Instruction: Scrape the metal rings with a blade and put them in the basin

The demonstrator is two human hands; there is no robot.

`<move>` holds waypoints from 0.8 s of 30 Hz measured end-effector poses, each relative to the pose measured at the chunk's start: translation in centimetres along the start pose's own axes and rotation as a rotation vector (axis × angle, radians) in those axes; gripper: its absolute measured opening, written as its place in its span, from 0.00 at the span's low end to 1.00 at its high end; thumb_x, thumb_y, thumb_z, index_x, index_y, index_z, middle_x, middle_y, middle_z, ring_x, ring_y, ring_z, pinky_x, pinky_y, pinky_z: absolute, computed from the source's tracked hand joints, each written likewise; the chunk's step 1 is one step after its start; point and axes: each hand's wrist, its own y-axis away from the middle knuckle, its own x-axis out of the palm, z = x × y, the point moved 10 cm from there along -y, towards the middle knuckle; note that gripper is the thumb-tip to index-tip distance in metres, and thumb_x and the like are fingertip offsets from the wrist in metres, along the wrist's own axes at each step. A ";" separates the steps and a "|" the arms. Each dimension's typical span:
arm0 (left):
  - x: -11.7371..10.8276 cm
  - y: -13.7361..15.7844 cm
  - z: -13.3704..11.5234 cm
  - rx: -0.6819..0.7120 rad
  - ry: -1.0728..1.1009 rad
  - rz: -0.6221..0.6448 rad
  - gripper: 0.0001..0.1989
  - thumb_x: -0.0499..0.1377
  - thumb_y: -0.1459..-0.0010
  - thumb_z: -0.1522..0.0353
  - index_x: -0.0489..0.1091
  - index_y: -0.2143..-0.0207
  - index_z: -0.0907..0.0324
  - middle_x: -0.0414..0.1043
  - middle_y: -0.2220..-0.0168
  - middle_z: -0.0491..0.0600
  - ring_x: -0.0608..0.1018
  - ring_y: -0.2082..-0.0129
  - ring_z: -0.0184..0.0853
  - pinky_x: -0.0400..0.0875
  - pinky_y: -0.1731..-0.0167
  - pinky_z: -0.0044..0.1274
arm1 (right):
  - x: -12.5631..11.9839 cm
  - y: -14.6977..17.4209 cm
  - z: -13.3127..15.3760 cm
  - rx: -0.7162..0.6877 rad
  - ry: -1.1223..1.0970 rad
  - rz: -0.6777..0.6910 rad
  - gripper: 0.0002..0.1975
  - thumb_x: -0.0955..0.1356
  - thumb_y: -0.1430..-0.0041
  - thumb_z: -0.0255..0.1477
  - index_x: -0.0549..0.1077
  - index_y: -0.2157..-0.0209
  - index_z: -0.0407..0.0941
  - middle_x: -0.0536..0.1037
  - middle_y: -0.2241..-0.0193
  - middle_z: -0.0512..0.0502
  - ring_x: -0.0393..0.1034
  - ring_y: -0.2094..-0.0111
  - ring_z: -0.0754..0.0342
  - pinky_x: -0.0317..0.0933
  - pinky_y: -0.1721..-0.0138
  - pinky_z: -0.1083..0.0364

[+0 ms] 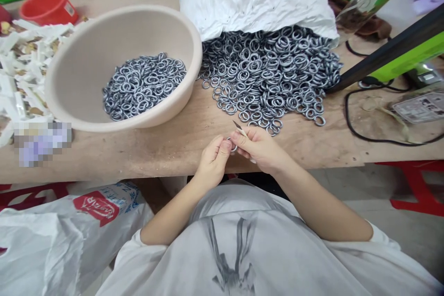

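Note:
My left hand (214, 159) is closed in a pinch on a small grey ring (233, 147) at the table's front edge. In my right hand (258, 148) is a thin craft knife (239, 128) with a dark pointed blade and a pale handle, its tip pointing up and left. The right fingertips are close against the same ring; whether they also grip it I cannot tell. Just beyond the hands lies a heap of like rings (267, 74), spilling from a white sack (256, 0). More rings (142, 85) lie inside a large beige basin (79, 55) to the left.
White scraps (21, 74) cover the table's left side, near a red bowl (46, 7). A black-and-green bar (398, 51) slants in from the right, above a black cable (350, 120). White bags (52, 240) stand below at left. A red stool (416, 185) is below at right.

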 end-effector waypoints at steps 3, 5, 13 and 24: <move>0.8 0.0 -0.4 0.020 0.022 0.023 0.23 0.64 0.45 0.49 0.65 0.73 0.59 0.61 0.76 0.42 0.57 0.82 0.22 0.49 0.85 0.18 | -0.8 0.0 0.3 -0.057 -0.026 -0.111 0.27 0.74 0.53 0.56 0.67 0.72 0.46 0.71 0.77 0.54 0.65 0.77 0.59 0.61 0.74 0.57; 1.4 0.1 -0.5 0.000 0.066 0.039 0.24 0.64 0.45 0.48 0.63 0.73 0.59 0.59 0.77 0.40 0.54 0.83 0.21 0.46 0.85 0.16 | -1.0 0.1 0.6 -0.098 -0.010 -0.130 0.27 0.76 0.55 0.54 0.68 0.67 0.47 0.73 0.74 0.53 0.68 0.74 0.57 0.64 0.70 0.56; 2.5 0.5 -1.0 -0.088 0.179 0.076 0.29 0.67 0.50 0.47 0.58 0.76 0.60 0.57 0.79 0.39 0.53 0.84 0.19 0.50 0.87 0.13 | -1.2 1.9 3.0 -0.352 0.563 -0.130 0.23 0.62 0.33 0.50 0.68 0.72 0.46 0.69 0.77 0.52 0.61 0.74 0.56 0.53 0.70 0.55; 2.4 0.8 -0.7 -0.101 0.247 0.126 0.26 0.69 0.49 0.51 0.59 0.75 0.59 0.54 0.80 0.38 0.53 0.84 0.20 0.51 0.86 0.13 | 0.4 2.4 3.2 -0.399 0.767 -0.040 0.24 0.61 0.31 0.44 0.59 0.78 0.46 0.63 0.81 0.54 0.56 0.77 0.58 0.47 0.73 0.56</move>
